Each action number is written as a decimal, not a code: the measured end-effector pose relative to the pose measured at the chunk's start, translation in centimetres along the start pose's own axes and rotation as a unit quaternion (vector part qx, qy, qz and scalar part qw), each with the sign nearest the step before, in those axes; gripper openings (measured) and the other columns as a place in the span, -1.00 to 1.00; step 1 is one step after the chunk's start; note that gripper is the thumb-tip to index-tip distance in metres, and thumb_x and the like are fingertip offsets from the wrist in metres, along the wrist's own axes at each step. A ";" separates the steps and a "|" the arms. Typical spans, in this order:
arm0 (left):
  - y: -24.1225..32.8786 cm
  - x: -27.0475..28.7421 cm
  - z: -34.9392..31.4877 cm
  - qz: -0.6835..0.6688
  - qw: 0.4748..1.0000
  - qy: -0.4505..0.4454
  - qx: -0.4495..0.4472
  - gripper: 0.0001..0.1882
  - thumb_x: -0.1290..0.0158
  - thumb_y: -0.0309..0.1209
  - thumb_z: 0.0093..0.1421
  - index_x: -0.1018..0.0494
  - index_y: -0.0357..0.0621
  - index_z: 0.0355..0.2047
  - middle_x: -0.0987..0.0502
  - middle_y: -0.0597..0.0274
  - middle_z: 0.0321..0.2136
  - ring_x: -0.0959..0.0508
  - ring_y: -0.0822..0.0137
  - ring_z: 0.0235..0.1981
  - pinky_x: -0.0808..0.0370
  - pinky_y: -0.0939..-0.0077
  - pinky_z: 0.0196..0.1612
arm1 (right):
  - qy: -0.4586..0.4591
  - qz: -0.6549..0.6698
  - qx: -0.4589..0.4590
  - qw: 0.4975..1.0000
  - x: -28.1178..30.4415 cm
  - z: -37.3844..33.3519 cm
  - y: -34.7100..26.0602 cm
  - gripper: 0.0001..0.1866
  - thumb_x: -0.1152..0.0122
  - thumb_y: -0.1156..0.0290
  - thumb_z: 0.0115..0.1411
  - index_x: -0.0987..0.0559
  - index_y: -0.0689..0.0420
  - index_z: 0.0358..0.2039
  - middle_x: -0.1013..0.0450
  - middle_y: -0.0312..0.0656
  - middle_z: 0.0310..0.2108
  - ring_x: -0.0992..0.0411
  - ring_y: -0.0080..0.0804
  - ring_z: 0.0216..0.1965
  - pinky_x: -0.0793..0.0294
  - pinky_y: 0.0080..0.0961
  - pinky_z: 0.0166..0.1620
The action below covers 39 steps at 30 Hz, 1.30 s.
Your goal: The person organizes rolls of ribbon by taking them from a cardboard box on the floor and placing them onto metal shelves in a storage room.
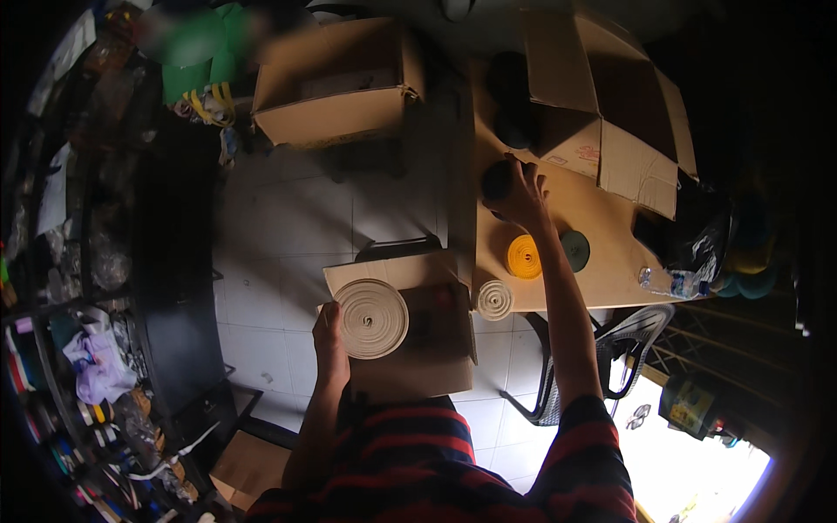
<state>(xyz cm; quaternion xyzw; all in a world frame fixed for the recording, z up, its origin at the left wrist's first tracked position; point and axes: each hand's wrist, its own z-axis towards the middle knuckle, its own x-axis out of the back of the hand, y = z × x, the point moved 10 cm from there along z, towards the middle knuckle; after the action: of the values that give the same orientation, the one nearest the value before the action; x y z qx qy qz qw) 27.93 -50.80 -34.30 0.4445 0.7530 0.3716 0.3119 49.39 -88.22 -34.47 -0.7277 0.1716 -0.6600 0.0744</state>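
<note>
My left hand grips the edge of a large beige roll of webbing, its coiled face turned up over an open cardboard box in front of me. My right arm stretches out over the wooden table, and my right hand is closed around a black roll near the table's left edge. Nearer to me on the table lie a yellow roll, a dark green roll partly behind my forearm, and a smaller beige roll at the front corner.
Dark round shapes sit behind the black roll. An open cardboard box stands on the table, another box beyond the floor. A bottle lies at the table's right, above a mesh chair. Crowded shelves line the left.
</note>
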 end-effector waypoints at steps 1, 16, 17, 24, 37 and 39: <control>0.5 0.5 -0.4 -0.021 1.000 0.005 0.005 -0.63 0.06 -0.10 0.29 -0.39 -0.19 -0.19 -0.42 0.31 -0.27 -0.36 0.48 -0.19 -0.25 0.54 -0.01 | 0.008 0.034 0.004 0.999 1.1 -1.0 -1.6 0.05 -0.47 0.14 -0.32 -0.12 -0.12 0.23 -0.07 0.16 0.11 -0.10 0.33 0.10 -0.26 0.19 0.03; 5.4 14.2 -5.2 -0.209 0.976 0.055 -0.026 -0.56 0.10 -0.09 0.28 -0.38 -0.24 -0.08 -0.47 0.22 -0.22 -0.49 0.36 -0.17 -0.46 0.43 -0.14 | -0.302 0.501 0.110 0.804 2.9 -24.7 -30.6 0.09 -0.52 0.24 -0.27 -0.07 0.06 0.26 -0.16 -0.07 0.11 -0.24 -0.10 0.11 -0.22 -0.26 0.19; 6.1 15.7 -6.2 -0.228 0.971 0.060 -0.032 -0.56 0.09 -0.11 0.27 -0.36 -0.24 -0.07 -0.46 0.21 -0.21 -0.49 0.35 -0.17 -0.47 0.43 -0.14 | -0.303 0.510 0.152 0.790 3.2 -26.4 -33.0 0.14 -0.50 0.11 -0.25 -0.02 0.06 0.28 -0.13 -0.08 0.13 -0.19 -0.14 0.15 -0.17 -0.25 0.20; 9.1 29.8 -15.0 -0.352 0.932 0.060 -0.062 -0.63 0.03 -0.14 0.23 -0.33 -0.14 -0.11 -0.43 0.20 -0.22 -0.49 0.33 -0.17 -0.47 0.45 -0.12 | -0.429 0.548 0.246 0.675 0.6 -37.9 -47.4 0.18 -0.37 -0.07 -0.29 0.00 0.04 0.30 -0.19 -0.10 0.06 -0.23 -0.27 0.07 -0.15 -0.44 0.14; 7.5 57.2 -37.3 -0.350 0.825 0.362 -0.257 -0.57 0.03 -0.14 0.21 -0.35 -0.24 -0.08 -0.45 0.21 -0.25 -0.51 0.40 -0.19 -0.46 0.54 -0.14 | -0.733 0.508 0.245 0.380 -8.5 -62.0 -71.2 0.15 -0.34 -0.10 -0.20 0.05 0.00 0.32 -0.17 0.01 0.13 -0.24 -0.04 0.11 -0.29 -0.12 0.09; 5.8 59.4 -39.1 -0.400 0.801 0.360 -0.262 -0.60 0.02 -0.18 0.21 -0.35 -0.23 -0.08 -0.45 0.22 -0.26 -0.50 0.41 -0.19 -0.46 0.53 -0.14 | -0.777 0.490 0.228 0.322 -9.5 -65.8 -74.1 0.13 -0.33 -0.11 -0.18 0.04 -0.01 0.32 -0.16 0.04 0.15 -0.22 0.03 0.13 -0.30 -0.03 0.08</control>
<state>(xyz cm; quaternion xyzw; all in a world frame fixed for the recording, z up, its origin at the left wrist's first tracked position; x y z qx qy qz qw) -25.16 -6.39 -17.04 -0.1605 0.7959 0.5305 0.2437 -4.94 -8.21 -10.77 -0.6462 0.2034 0.3499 0.6470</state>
